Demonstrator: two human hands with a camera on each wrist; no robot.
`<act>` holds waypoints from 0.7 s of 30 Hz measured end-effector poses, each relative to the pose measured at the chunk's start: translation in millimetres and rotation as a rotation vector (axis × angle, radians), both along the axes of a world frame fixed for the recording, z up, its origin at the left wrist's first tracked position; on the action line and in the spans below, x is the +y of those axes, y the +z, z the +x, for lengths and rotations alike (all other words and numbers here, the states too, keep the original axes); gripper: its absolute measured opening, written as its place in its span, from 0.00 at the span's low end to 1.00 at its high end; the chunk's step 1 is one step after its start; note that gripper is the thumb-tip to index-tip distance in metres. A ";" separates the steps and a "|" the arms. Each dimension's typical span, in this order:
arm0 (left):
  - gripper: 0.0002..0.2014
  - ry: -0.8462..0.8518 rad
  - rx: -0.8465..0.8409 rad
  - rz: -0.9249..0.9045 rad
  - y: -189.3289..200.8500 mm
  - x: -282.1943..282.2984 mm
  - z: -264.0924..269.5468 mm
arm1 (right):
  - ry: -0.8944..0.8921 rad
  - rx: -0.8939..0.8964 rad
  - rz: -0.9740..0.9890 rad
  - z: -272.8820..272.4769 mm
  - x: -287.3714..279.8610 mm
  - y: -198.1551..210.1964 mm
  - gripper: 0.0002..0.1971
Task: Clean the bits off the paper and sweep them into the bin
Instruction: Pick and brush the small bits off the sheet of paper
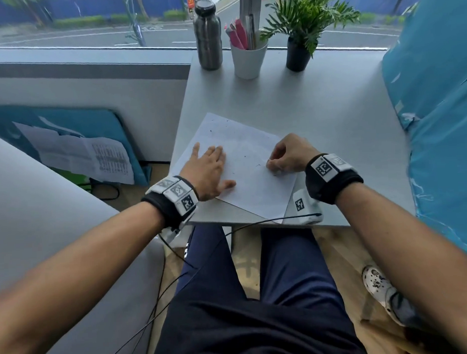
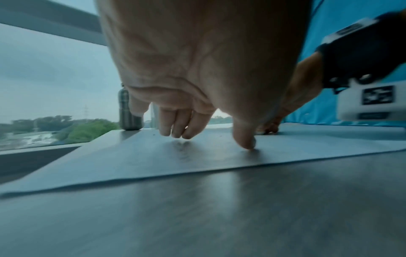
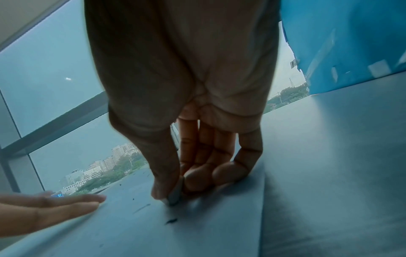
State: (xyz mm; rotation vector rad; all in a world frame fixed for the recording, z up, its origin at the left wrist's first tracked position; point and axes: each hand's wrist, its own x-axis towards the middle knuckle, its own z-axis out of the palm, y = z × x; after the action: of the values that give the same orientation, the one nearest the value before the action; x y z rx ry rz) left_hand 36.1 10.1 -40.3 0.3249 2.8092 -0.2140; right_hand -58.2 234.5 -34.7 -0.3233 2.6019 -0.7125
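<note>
A white sheet of paper [image 1: 241,139] lies askew on the grey table [image 1: 331,115], one corner past the near edge. Small dark bits [image 1: 258,165] are scattered over it. My left hand [image 1: 208,169] lies flat on the sheet's left part, fingers straight [image 2: 178,128] and thumb tip [image 2: 245,139] pressing down. My right hand [image 1: 273,166] is curled at the sheet's right edge. In the right wrist view its thumb and fingers pinch a small pale eraser [image 3: 175,193] against the paper [image 3: 131,234], with dark crumbs [image 3: 171,221] just in front. No bin is in view.
At the table's far edge stand a steel bottle [image 1: 208,34], a white cup of pens [image 1: 248,59] and a potted plant [image 1: 299,52]. A blue padded surface [image 1: 436,103] lines the right side. A tagged white block [image 1: 305,206] and a black cable sit at the near edge.
</note>
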 end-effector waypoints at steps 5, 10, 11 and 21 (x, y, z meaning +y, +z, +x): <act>0.40 -0.458 -0.229 0.272 -8.5 38.3 30.2 | 0.008 -0.025 0.001 -3.9 -0.3 1.8 0.06; 0.41 -0.371 -0.238 0.256 -17.3 22.2 2.8 | -0.005 -0.028 0.003 -1.7 -0.7 2.5 0.04; 0.41 -0.302 -0.230 0.233 -16.2 14.3 -7.9 | -0.010 -0.031 -0.001 -1.6 -0.8 2.6 0.04; 0.52 0.051 0.052 0.326 10.4 -18.0 -18.6 | -0.023 -0.033 0.010 1.6 -3.2 6.5 0.04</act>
State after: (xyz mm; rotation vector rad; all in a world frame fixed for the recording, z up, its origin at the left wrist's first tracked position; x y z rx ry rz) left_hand 17.5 -7.9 -29.9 0.3222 2.8960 0.2540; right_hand -56.6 231.3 -28.2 -0.2764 2.5807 -0.7071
